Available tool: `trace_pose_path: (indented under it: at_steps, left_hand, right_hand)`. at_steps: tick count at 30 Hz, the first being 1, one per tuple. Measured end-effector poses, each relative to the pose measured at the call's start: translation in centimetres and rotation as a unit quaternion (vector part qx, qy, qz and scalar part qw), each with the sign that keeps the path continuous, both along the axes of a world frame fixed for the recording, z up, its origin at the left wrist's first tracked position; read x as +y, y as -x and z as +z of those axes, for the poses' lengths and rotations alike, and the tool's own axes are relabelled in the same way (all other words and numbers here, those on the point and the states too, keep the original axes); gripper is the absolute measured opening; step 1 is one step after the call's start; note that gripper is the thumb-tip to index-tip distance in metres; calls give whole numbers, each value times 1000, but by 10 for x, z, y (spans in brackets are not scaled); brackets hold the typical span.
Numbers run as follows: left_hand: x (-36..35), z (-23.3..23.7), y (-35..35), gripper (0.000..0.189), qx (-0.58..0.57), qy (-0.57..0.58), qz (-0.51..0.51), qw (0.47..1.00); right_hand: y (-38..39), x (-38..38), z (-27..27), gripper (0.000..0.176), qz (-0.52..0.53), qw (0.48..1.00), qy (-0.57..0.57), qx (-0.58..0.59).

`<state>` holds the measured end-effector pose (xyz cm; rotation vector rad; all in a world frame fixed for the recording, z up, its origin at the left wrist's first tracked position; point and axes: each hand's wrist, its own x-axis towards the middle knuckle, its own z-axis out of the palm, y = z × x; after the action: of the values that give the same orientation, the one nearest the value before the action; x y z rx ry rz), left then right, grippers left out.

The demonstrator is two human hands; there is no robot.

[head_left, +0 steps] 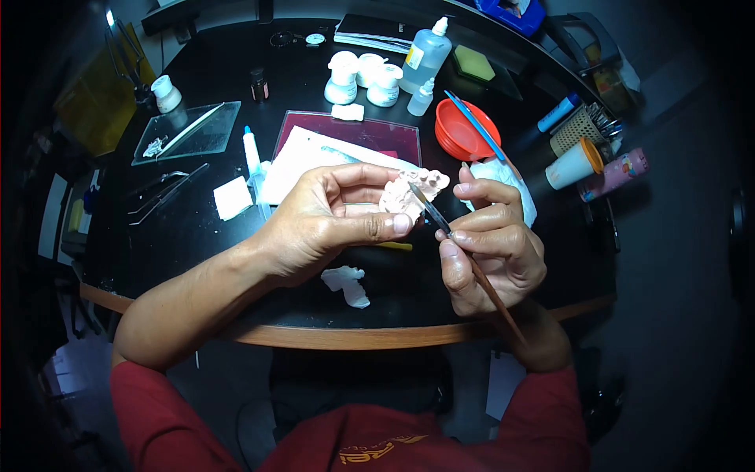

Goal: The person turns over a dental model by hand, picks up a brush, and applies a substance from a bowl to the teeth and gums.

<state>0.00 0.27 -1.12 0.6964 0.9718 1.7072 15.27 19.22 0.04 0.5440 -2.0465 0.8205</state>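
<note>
A pale pink plaster dental cast (403, 198) is held above the desk by my left hand (334, 212), its thumb along the lower edge and fingers behind. My right hand (499, 256) pinches a thin brush (489, 293) with a brown handle and a dark metal collar. The brush tip touches or nearly touches the cast's upper middle; which of the two is too small to tell. Under the hands lies a white sheet (295, 161), and a crumpled white tissue (347, 285) is nearer the desk's front edge.
A red bowl (452, 130) with a blue-handled tool across it stands behind my right hand. White jars (341, 90), a clear bottle (426, 57) and a glass plate (187, 134) are farther back. An orange-lidded cup (569, 167) stands right; tweezers (169, 193) lie left.
</note>
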Motion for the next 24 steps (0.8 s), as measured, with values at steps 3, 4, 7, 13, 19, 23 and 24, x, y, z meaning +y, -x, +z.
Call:
trace_pose_path:
  at_steps: [3, 4, 7, 13, 19, 23, 24]
  left_hand:
    - [0, -2, -2, 62, -2, 11, 7, 1000]
    - [1, -1, -4, 62, -3, 4, 11, 1000]
    - [1, 1, -8, 61, -9, -5, 14, 1000]
    - [2, 0, -10, 60, -1, 2, 16, 1000]
    - [1, 3, -10, 60, 16, 14, 23, 1000]
    - [2, 2, -11, 60, 23, 12, 27, 999]
    - [2, 2, -11, 60, 27, 12, 27, 999]
  right_hand:
    - [2, -3, -2, 18, 0, 1000, 6, 7]
    - [2, -4, -2, 18, 0, 1000, 7, 4]
    - [3, -5, -5, 18, -4, 1000, 14, 2]
    - [4, -4, -2, 18, -9, 1000, -6, -2]
    - [4, -4, 0, 18, 0, 1000, -16, -7]
    - [3, -5, 2, 18, 2, 1000, -15, -13]
    - [3, -4, 3, 18, 3, 1000, -14, -13]
